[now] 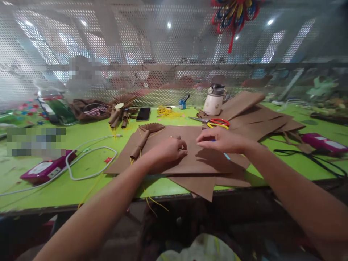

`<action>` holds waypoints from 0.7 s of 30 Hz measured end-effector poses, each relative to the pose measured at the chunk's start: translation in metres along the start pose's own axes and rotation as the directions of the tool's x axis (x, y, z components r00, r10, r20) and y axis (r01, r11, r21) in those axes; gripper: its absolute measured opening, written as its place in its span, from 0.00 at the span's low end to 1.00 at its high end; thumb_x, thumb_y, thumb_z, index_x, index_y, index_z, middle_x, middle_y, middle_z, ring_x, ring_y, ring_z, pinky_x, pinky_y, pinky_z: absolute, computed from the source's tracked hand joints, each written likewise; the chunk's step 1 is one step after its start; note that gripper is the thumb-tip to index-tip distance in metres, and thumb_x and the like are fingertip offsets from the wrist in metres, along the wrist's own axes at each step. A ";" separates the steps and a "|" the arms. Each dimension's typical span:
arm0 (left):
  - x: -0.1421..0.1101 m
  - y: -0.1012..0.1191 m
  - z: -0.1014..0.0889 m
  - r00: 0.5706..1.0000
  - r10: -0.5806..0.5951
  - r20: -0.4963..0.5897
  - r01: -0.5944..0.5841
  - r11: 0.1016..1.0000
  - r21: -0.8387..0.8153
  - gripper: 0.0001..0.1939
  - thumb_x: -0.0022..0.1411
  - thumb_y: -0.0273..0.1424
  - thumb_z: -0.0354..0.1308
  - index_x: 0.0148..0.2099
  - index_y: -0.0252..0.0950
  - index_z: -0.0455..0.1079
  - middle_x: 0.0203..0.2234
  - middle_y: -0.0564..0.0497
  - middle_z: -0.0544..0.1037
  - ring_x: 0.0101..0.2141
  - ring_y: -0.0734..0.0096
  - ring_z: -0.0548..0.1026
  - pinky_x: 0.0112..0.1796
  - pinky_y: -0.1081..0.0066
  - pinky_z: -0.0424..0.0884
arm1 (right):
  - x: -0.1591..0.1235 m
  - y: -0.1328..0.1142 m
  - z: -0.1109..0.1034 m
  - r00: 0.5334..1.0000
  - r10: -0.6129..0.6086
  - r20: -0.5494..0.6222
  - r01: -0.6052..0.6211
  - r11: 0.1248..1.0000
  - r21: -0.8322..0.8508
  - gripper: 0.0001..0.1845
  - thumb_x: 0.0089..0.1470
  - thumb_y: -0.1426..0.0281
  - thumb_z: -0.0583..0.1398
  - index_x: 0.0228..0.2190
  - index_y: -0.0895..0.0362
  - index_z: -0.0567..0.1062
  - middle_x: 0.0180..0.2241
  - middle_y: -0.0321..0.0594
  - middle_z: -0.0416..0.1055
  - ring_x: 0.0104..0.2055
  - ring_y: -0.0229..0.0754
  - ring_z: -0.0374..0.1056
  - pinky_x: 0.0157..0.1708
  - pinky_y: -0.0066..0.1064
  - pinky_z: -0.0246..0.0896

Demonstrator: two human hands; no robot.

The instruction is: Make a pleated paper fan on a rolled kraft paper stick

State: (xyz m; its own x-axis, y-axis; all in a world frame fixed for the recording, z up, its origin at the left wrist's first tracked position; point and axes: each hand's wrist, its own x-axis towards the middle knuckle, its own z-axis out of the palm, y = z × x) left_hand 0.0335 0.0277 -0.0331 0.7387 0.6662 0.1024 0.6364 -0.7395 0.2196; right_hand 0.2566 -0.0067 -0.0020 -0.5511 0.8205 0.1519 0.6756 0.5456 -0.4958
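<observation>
My left hand (170,154) rests on a large sheet of brown paper (214,163), its fingers curled in. A small brown bit (176,137) shows just behind those fingers; whether they hold it is hidden. Over the right part of the sheet is my right hand (221,139), fingers bent and thumb below. A slim blue thing (213,140) shows inside its grip, and a light-blue end (227,156) sticks out under the palm; its kind is unclear. Left of my left hand lies a rolled paper piece (140,145) with a pleated paper fan (151,127) and yellow string.
Scissors (217,123) with red and yellow handles lie beyond my right hand, near a flask (214,101) and stacked brown paper (261,119). Behind are a phone (143,114), yellow string (168,111) and a blue jar (182,104). A purple power strip (49,168) and white cable (92,148) sit left.
</observation>
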 end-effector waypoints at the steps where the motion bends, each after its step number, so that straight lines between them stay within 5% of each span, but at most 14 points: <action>1: 0.001 -0.001 0.001 1.000 0.001 0.000 -0.001 1.000 0.003 0.16 0.60 0.39 0.50 0.43 0.38 0.75 0.36 0.45 0.75 0.34 0.64 0.72 0.35 0.69 0.64 | -0.006 -0.002 -0.004 0.999 -0.001 0.040 0.001 1.000 -0.015 0.14 0.53 0.63 0.56 0.35 0.56 0.78 0.34 0.39 0.76 0.36 0.41 0.68 0.36 0.30 0.60; 6: 0.001 -0.002 0.002 1.000 0.013 -0.005 -0.013 1.000 0.007 0.16 0.61 0.38 0.49 0.41 0.37 0.75 0.35 0.45 0.75 0.34 0.63 0.72 0.36 0.68 0.64 | -0.027 0.001 -0.015 0.993 0.071 0.090 -0.063 0.994 -0.091 0.14 0.53 0.63 0.56 0.37 0.55 0.78 0.35 0.39 0.76 0.37 0.43 0.69 0.38 0.32 0.61; 13: -0.009 0.007 -0.002 0.999 0.016 -0.050 -0.014 0.999 0.042 0.18 0.63 0.38 0.46 0.39 0.36 0.75 0.34 0.44 0.75 0.32 0.65 0.72 0.35 0.69 0.64 | -0.043 0.009 -0.005 0.991 0.071 0.113 -0.064 0.995 -0.071 0.13 0.54 0.63 0.56 0.35 0.57 0.77 0.35 0.41 0.75 0.37 0.42 0.69 0.39 0.32 0.62; 21: -0.006 0.011 -0.002 0.999 0.019 -0.045 -0.020 1.000 -0.020 0.16 0.62 0.37 0.48 0.40 0.35 0.75 0.35 0.44 0.75 0.35 0.64 0.73 0.38 0.69 0.65 | -0.084 -0.026 -0.002 0.998 -0.035 0.056 0.042 0.990 -0.134 0.08 0.56 0.66 0.56 0.37 0.52 0.74 0.38 0.43 0.71 0.41 0.43 0.66 0.42 0.35 0.62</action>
State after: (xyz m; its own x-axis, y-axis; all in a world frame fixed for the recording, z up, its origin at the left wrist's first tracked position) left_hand 0.0358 0.0155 -0.0296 0.7398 0.6559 0.1500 0.6171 -0.7503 0.2369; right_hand 0.2864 -0.0889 -0.0001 -0.6009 0.7901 0.1210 0.7115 0.5977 -0.3696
